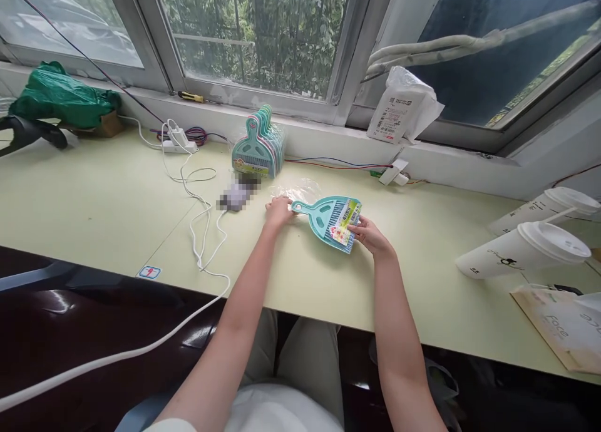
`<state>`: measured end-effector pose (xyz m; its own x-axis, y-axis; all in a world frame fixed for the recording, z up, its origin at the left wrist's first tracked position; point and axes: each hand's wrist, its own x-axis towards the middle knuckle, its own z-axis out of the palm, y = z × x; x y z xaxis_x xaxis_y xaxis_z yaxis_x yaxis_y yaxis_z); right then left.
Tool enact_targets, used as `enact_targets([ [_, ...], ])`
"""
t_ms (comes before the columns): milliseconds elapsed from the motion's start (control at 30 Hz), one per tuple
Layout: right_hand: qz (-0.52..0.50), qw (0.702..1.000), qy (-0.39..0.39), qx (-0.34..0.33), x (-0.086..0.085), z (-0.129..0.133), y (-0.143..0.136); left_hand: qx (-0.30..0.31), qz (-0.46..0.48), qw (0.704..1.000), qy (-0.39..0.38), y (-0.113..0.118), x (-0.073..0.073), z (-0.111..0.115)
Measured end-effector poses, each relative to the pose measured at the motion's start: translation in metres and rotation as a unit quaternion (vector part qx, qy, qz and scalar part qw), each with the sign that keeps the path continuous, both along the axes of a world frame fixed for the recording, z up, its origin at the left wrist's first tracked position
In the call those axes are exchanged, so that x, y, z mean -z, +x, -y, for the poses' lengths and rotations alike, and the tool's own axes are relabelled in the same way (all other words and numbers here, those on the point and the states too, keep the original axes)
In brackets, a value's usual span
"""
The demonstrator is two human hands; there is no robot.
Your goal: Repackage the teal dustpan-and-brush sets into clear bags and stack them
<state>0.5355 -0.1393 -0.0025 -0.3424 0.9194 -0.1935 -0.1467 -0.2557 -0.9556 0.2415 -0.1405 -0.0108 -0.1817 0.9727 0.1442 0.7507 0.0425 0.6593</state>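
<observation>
The dustpan (321, 221) lies lengthwise between your hands, handle (308, 209) leftward. Your right hand (373, 236) pinches its wide end; your left hand (280, 211) curls at the handle tip, grip unclear.

"By what are the things carried?"
"By a pale yellow table (94, 197). A stack of dustpans (256, 147) is stood near its window side, with a clear wrapper (300, 186) spread just beside."
"And elsewhere?"
"White cable (117, 357) is looped across the left; two white cups (511, 257) and a packet (558, 325) are set at the right."
</observation>
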Motion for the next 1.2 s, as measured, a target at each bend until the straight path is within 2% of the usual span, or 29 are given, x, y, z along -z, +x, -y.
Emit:
enact_targets([
  [267, 0.051, 0.998, -0.005, -0.033, -0.006, 0.002, 0.023, -0.044, -0.004, 0.998, 0.039, -0.002, 0.001, 0.001],
  [433, 0.027, 0.999, -0.004, 0.045, -0.002, -0.001, 0.018, -0.12, -0.011, 0.987, 0.104, 0.001, -0.002, -0.001],
  [533, -0.008, 0.995, -0.002, 0.097, 0.001, -0.005, 0.006, -0.133, -0.023, 0.98, 0.148, 0.006, -0.008, 0.003],
  [667, -0.044, 0.992, 0.007, 0.119, 0.004, -0.004, -0.016, -0.116, -0.024, 0.976, 0.181, 0.013, -0.014, 0.008],
  [767, -0.061, 0.991, 0.001, 0.12, 0.007, -0.001, -0.036, -0.075, -0.008, 0.976, 0.202, 0.018, -0.016, 0.009],
  [900, -0.105, 0.977, 0.019, 0.186, 0.012, 0.008, -0.063, -0.009, 0.026, 0.971, 0.236, 0.027, -0.021, 0.011],
  [967, -0.112, 0.973, 0.039, 0.198, 0.012, 0.013, -0.072, 0.003, 0.04, 0.969, 0.242, 0.034, -0.025, 0.015],
  [1033, -0.11, 0.974, 0.057, 0.192, 0.011, 0.017, -0.077, -0.025, 0.05, 0.968, 0.245, 0.04, -0.029, 0.018],
  [1100, -0.117, 0.972, 0.067, 0.193, 0.008, 0.02, -0.079, -0.094, 0.081, 0.959, 0.254, 0.044, -0.031, 0.02],
  [1167, -0.135, 0.968, 0.073, 0.199, 0.005, 0.021, -0.079, -0.158, 0.172, 0.935, 0.267, 0.046, -0.029, 0.016],
  [1200, -0.144, 0.966, 0.076, 0.201, 0.004, 0.021, -0.08, -0.164, 0.244, 0.919, 0.264, 0.046, -0.027, 0.013],
])
